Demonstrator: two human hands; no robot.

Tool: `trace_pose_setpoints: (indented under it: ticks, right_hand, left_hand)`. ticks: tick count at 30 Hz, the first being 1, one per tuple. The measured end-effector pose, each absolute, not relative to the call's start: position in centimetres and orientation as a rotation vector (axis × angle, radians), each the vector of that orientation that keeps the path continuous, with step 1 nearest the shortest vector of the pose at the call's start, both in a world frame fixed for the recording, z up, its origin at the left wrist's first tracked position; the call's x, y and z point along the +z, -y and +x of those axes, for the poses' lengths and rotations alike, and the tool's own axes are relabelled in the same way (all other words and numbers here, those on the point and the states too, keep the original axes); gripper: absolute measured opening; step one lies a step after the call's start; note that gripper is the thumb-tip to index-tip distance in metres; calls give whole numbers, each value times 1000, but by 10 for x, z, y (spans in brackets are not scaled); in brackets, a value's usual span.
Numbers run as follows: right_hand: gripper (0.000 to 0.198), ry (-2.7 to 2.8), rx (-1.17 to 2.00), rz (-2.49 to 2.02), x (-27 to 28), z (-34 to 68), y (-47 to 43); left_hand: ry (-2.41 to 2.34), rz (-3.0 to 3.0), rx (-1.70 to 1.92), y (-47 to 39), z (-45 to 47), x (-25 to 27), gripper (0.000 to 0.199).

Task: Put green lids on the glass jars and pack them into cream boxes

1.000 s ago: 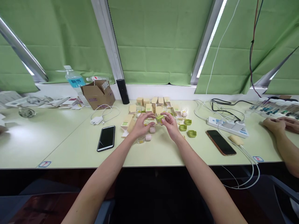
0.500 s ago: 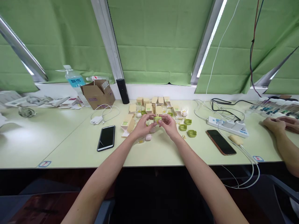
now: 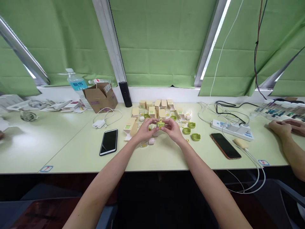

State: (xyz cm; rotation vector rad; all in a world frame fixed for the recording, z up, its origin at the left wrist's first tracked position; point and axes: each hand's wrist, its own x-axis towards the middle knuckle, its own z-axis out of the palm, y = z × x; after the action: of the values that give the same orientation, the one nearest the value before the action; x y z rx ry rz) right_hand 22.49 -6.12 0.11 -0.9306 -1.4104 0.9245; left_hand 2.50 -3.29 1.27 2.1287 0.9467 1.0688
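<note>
Green blinds (image 3: 159,44) are hanging behind a long, pale surface (image 3: 157,159), where one person's bare hands are meeting near the middle. Their left hand (image 3: 145,130) and right hand (image 3: 173,130) are curving toward each other, fingers bent and partly closed, and together they are gripping a small green case (image 3: 161,125) between the fingertips, one hand at each side. It is being held upright, with a yellow loop (image 3: 160,119) standing on its top. Beyond the hands, small cream boxes (image 3: 152,111) are clustering closely. Just right of the right hand, three open-topped green pieces (image 3: 195,137) are lying near one another. Close to the left hand, a pale pink piece (image 3: 151,141) is resting beside a clear piece (image 3: 144,144). Farther left, a phone (image 3: 109,142) is lying near a white charger (image 3: 98,123), while a cardboard box (image 3: 101,98) and a black cylinder (image 3: 125,94) are standing behind. Toward the right, a power strip (image 3: 232,129) is sitting beyond a second phone (image 3: 225,146), and a co-worker's hands (image 3: 280,128) are showing near the edge.
</note>
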Motion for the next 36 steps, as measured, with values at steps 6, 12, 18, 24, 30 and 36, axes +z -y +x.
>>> trace_pose_setpoints:
  ticks: [6,12,18,24,30,36]
  right_hand:
    - [32,1569,602,-1260,7,245,82]
    - [20,1814,439,-1529,3,264,105]
    - [27,1919,395,-1534,-3,262,118]
    - [29,1810,238,-1500,-13,267,136]
    - [23,1800,74,-1465,-17,270,145]
    - [25,1858,-28,-1465,-18,264,144]
  left_hand:
    - [-986,2180,1066,34,24,17,36]
    - [-1312,2333,1041,26,23,18,28]
    - [-1524,2716,775,-3,34,36,35]
    - [-1579,2823,218,-73,61,50,40]
    - [-1630,2712,37,-123,86,40,39]
    - [-1647,2625,39,-144,98,26,47]
